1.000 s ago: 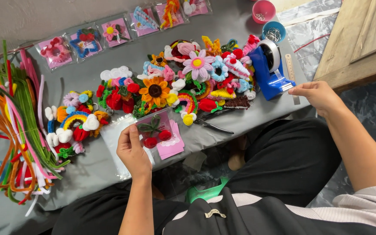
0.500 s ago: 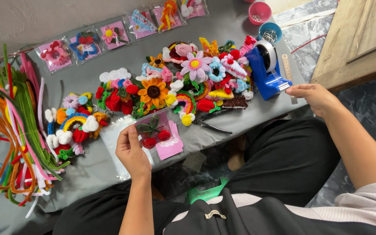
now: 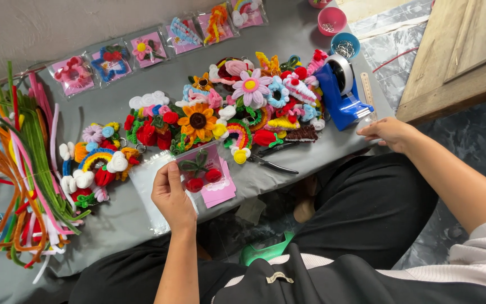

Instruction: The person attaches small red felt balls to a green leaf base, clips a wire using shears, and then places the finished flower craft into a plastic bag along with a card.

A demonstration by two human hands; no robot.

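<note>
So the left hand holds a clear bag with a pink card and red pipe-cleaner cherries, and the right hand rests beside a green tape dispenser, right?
Not quite: the tape dispenser is blue, not green, as the head view shows. The left hand does hold the clear bag with the pink card and red pipe-cleaner cherries, and the right hand rests beside the dispenser.

pipe-cleaner stems [image 3: 21, 169] heaped at one side — fuzzy flowers [image 3: 243, 107] mid-table, pliers [image 3: 274, 164] below, small bowls [image 3: 333, 21] beyond.

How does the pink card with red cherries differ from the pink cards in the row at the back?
The left hand holds the cherry card near the table's front edge; the back-row cards lie untouched along the far side. The cherry card carries red cherries with green leaves; the back-row cards carry other shapes. All are pink cards in clear bags.
</note>
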